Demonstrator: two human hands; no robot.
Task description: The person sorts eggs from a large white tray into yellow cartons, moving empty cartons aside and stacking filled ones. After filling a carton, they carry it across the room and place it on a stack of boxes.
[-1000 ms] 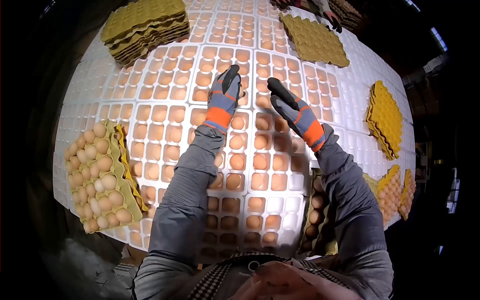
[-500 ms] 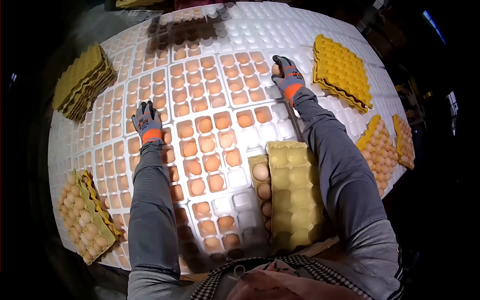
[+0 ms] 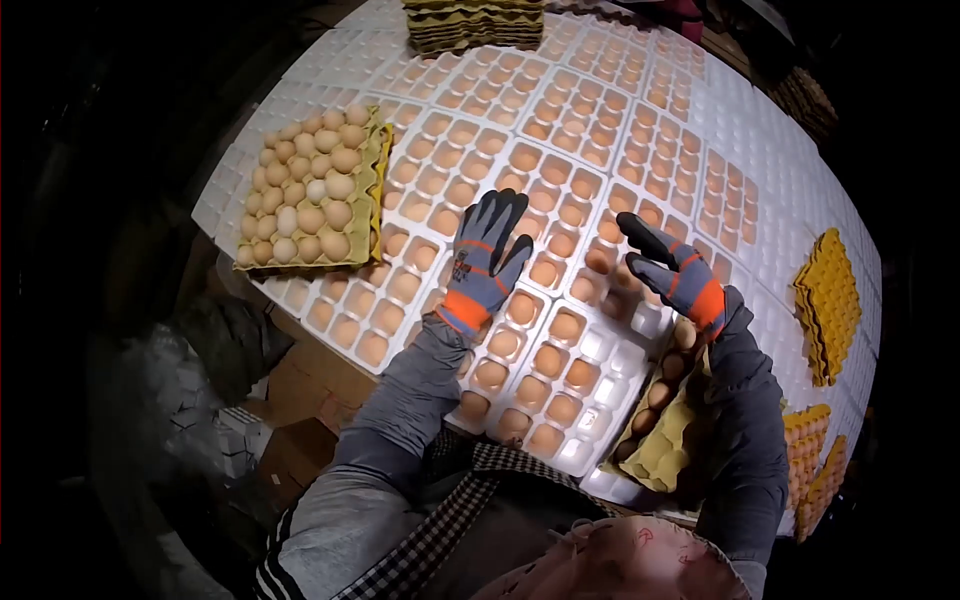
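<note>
Both my hands wear grey gloves with dark fingertips and orange cuffs. My left hand (image 3: 485,258) is over the white foam trays near the middle, fingers stretched and thumb apart, holding nothing. My right hand (image 3: 678,275) hovers at the right above another foam tray, its fingers and thumb apart with no egg visible between them. Brown eggs (image 3: 548,361) sit singly in the cells of the foam tray (image 3: 577,458) in front of me, whose right-hand cells are bare. Beside my right forearm, a yellowish egg carton (image 3: 662,452) holds a row of eggs and is partly hidden by the arm.
A stacked carton full of eggs (image 3: 305,190) stands at the left. Empty carton stacks stand at the far edge (image 3: 475,25) and right (image 3: 828,305). More filled cartons (image 3: 805,445) lie at the lower right. Cardboard boxes (image 3: 300,455) are below the table's left edge.
The view has swung toward the left. My right hand has drawn back closer to me and no longer holds the egg it had. My left hand's fingers are spread wider.
</note>
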